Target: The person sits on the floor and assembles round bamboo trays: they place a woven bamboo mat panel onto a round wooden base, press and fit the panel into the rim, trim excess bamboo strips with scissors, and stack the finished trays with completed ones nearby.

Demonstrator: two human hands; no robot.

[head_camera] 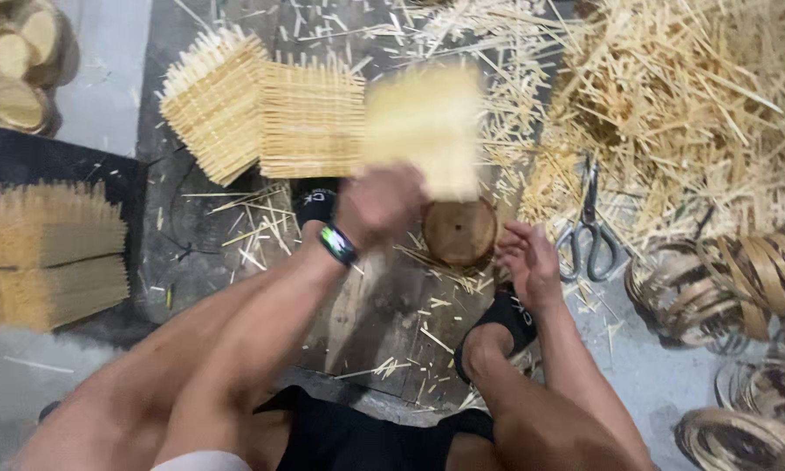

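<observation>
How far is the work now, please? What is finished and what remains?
Done: two woven stick mats lie on the floor. In hand: the left hand holds a blurred mat; the right hand rests by a round wooden disc. Left: a heap of loose sticks, stick bundles, and coiled hoops.

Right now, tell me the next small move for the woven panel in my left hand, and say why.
Probably bring the woven panel down toward the round wooden base. The left hand holds the panel up, blurred, above the floor, while the right hand rests beside the base with its fingers loosely open. Finished woven panels are stacked just behind, and the scissors lie untouched to the right.
</observation>
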